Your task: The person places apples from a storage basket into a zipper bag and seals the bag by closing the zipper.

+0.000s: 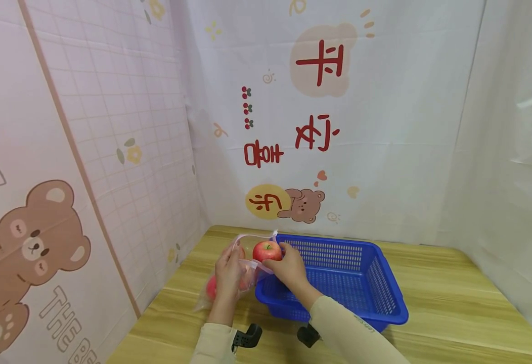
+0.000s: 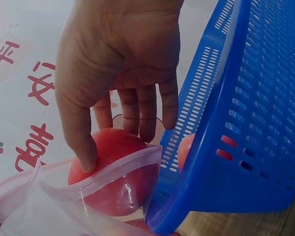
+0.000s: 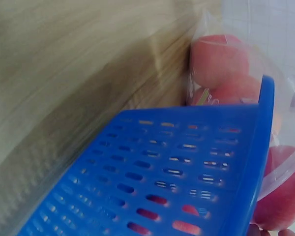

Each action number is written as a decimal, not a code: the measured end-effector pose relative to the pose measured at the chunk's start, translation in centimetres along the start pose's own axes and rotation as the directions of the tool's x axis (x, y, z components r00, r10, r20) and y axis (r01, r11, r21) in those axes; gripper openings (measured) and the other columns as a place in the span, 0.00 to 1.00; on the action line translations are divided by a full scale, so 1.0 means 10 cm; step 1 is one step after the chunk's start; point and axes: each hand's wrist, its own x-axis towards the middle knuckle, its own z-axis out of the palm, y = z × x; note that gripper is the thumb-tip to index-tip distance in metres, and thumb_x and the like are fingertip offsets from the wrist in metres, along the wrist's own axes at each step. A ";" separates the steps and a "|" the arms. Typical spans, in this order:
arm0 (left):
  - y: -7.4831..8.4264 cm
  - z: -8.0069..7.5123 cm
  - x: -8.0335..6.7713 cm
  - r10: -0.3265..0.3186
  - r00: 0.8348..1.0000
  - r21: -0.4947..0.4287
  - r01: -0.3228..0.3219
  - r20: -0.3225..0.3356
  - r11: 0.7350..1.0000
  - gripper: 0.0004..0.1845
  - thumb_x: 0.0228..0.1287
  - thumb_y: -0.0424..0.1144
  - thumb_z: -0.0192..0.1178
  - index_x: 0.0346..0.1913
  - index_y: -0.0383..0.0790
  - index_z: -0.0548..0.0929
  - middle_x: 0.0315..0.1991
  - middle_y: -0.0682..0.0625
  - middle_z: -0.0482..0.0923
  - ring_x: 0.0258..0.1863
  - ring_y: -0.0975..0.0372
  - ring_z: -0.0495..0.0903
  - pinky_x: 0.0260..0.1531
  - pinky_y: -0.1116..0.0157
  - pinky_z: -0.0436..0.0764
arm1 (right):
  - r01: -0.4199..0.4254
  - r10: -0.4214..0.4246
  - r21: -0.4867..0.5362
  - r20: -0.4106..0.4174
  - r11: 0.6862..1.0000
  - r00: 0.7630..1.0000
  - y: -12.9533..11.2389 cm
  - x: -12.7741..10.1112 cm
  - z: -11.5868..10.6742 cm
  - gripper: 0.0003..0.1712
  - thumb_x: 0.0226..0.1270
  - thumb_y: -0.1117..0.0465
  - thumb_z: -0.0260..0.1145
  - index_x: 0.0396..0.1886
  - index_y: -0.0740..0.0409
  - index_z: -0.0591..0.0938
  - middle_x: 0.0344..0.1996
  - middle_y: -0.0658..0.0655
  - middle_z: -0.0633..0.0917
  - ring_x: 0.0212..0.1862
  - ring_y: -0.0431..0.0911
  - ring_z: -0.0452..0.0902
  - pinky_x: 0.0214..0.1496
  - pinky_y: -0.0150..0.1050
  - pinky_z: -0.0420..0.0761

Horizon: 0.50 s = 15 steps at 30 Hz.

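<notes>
My left hand [image 1: 227,275] holds the rim of a clear zip bag [image 1: 204,299] with a pinkish band along its mouth. Several red apples sit low in the bag, among them one apple [image 3: 220,60] seen through the plastic in the right wrist view. At the bag's mouth, my right hand [image 1: 292,268] grips a red apple [image 1: 267,251] with its stem facing up. The left wrist view shows the thumb [image 2: 83,152] on the near side of this apple and the other fingers behind it, with the bag's band crossing its front.
A blue plastic basket [image 1: 386,283] with slotted walls stands right of the bag, its left rim close to it. Inside that rim another apple [image 2: 185,151] shows. Both stand on a wood-grain table [image 1: 434,288], with printed cloth [image 1: 384,126] hanging behind and at the sides.
</notes>
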 end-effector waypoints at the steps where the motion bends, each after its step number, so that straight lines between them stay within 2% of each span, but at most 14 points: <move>1: 0.00 0.00 0.00 -0.001 1.000 0.003 0.001 0.000 1.000 0.20 0.75 0.39 0.54 0.62 0.30 0.79 0.36 0.50 0.74 0.18 0.66 0.67 0.16 0.74 0.68 | 0.000 0.001 0.001 -0.009 1.000 1.000 0.00 -0.01 0.00 0.42 0.52 0.56 0.79 0.64 0.69 0.74 0.53 0.66 0.82 0.51 0.59 0.80 0.55 0.55 0.79; 12: 0.02 0.01 -0.02 -0.006 1.000 0.001 0.006 -0.014 1.000 0.19 0.75 0.38 0.53 0.62 0.32 0.79 0.53 0.42 0.77 0.20 0.68 0.68 0.18 0.75 0.69 | -0.017 0.014 -0.024 -0.114 1.000 0.993 -0.04 0.00 0.11 0.33 0.51 0.55 0.79 0.57 0.63 0.80 0.45 0.61 0.85 0.47 0.55 0.80 0.52 0.52 0.81; 15: 0.01 0.01 -0.02 0.014 1.000 0.004 -0.014 -0.007 1.000 0.19 0.76 0.38 0.52 0.63 0.32 0.78 0.59 0.40 0.75 0.22 0.67 0.68 0.20 0.75 0.69 | -0.008 0.005 -0.030 -0.120 1.000 0.993 -0.06 0.01 0.13 0.30 0.54 0.57 0.78 0.56 0.62 0.81 0.45 0.60 0.85 0.47 0.55 0.81 0.54 0.55 0.78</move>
